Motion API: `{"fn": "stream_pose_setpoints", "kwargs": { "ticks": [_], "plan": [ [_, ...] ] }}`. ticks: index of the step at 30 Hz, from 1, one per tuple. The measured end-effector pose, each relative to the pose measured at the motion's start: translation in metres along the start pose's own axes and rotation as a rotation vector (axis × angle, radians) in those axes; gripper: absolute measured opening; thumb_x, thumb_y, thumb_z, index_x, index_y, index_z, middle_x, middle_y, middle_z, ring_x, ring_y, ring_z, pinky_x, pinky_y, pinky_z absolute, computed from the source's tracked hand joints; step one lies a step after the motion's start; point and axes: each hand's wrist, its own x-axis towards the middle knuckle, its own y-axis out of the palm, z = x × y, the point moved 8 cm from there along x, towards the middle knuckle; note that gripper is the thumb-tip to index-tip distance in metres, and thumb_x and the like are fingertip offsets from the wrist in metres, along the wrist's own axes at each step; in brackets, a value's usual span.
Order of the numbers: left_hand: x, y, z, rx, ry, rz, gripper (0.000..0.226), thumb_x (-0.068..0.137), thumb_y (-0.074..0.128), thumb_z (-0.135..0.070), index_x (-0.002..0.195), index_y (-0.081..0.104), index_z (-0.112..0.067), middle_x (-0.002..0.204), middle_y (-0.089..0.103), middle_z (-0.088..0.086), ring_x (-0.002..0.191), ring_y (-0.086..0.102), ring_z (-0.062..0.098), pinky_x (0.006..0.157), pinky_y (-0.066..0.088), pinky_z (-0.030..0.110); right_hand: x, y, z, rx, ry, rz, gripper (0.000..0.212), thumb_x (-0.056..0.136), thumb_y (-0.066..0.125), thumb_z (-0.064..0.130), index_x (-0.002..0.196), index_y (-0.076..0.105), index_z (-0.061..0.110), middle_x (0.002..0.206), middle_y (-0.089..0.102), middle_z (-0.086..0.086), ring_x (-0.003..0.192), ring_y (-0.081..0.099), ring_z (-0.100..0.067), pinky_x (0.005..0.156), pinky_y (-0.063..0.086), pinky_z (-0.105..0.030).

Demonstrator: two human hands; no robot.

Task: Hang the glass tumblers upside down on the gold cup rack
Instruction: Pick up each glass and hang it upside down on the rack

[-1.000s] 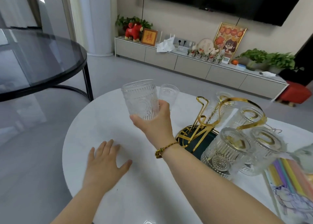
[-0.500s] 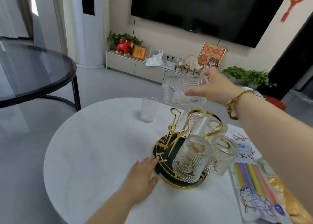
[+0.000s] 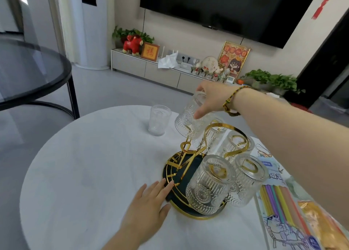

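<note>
The gold cup rack [image 3: 190,211] with a dark round base stands right of centre on the white round table [image 3: 81,174]. Several embossed glass tumblers hang upside down on its prongs; the nearest [image 3: 209,185] is at the front. My right hand [image 3: 211,98] grips the base of another tumbler [image 3: 187,119], held upside down and tilted over the rack's rear-left prong. A gold prong tip shows through its rim. One more tumbler [image 3: 158,122] stands upright on the table behind the rack. My left hand [image 3: 149,202] lies flat, fingertips touching the rack's base rim.
A pack of coloured pens with a drawing sheet [image 3: 283,212] lies at the table's right edge. A dark glass side table [image 3: 28,76] stands at the left. A low TV cabinet [image 3: 160,72] with ornaments runs along the far wall.
My right hand turned the tumbler from sideways to upside down and lowered it onto the rack's rear-left side. My left hand stayed at the base rim.
</note>
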Motion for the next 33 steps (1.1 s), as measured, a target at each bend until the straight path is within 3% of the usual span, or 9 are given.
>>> {"fn": "stream_pose_setpoints", "kwargs": {
  "ticks": [8, 16, 21, 29, 33],
  "plan": [
    [0.0, 0.0, 0.0, 0.001, 0.013, -0.021, 0.052, 0.094, 0.023, -0.044, 0.137, -0.007, -0.043, 0.155, 0.005, -0.012, 0.142, 0.004, 0.009, 0.117, -0.002, 0.033, 0.018, 0.044, 0.01, -0.107, 0.03, 0.179, 0.084, 0.062, 0.076, 0.034, 0.128, 0.029, 0.012, 0.133, 0.043, -0.008, 0.115, 0.045, -0.028, 0.097, 0.042, -0.042],
    [0.002, 0.003, 0.004, -0.023, 0.019, -0.036, 0.052, 0.093, 0.024, -0.045, 0.136, -0.006, -0.044, 0.155, 0.007, -0.012, 0.142, 0.005, 0.009, 0.116, -0.002, 0.033, 0.019, 0.067, 0.015, -0.239, 0.052, 0.27, 0.083, 0.064, 0.074, 0.034, 0.128, 0.026, 0.012, 0.131, 0.045, -0.01, 0.11, 0.049, -0.03, 0.085, 0.045, -0.039],
    [0.003, 0.005, 0.005, -0.022, 0.017, -0.033, 0.052, 0.093, 0.024, -0.045, 0.137, -0.005, -0.044, 0.155, 0.008, -0.012, 0.142, 0.005, 0.009, 0.116, -0.003, 0.033, 0.022, 0.07, 0.014, -0.251, 0.066, 0.273, 0.085, 0.065, 0.073, 0.034, 0.13, 0.023, 0.011, 0.134, 0.043, -0.01, 0.113, 0.048, -0.031, 0.088, 0.044, -0.041],
    [0.0, -0.001, 0.004, -0.063, 0.033, -0.007, 0.053, 0.094, 0.03, -0.039, 0.138, 0.0, -0.042, 0.154, 0.01, -0.012, 0.141, 0.008, 0.007, 0.116, -0.002, 0.031, 0.019, 0.057, 0.011, -0.157, 0.089, 0.198, 0.091, 0.066, 0.072, 0.036, 0.134, 0.019, 0.009, 0.141, 0.035, -0.013, 0.122, 0.041, -0.032, 0.099, 0.04, -0.045],
    [-0.012, -0.024, 0.03, -0.128, -0.045, -0.071, 0.05, 0.094, 0.035, -0.036, 0.14, 0.015, -0.034, 0.152, 0.02, -0.01, 0.138, 0.016, 0.005, 0.115, 0.005, 0.025, 0.002, 0.028, 0.02, -0.012, 0.089, -0.013, 0.076, 0.074, 0.065, 0.037, 0.132, 0.025, 0.009, 0.136, 0.042, -0.013, 0.119, 0.044, -0.03, 0.096, 0.04, -0.039]
  ]
}}
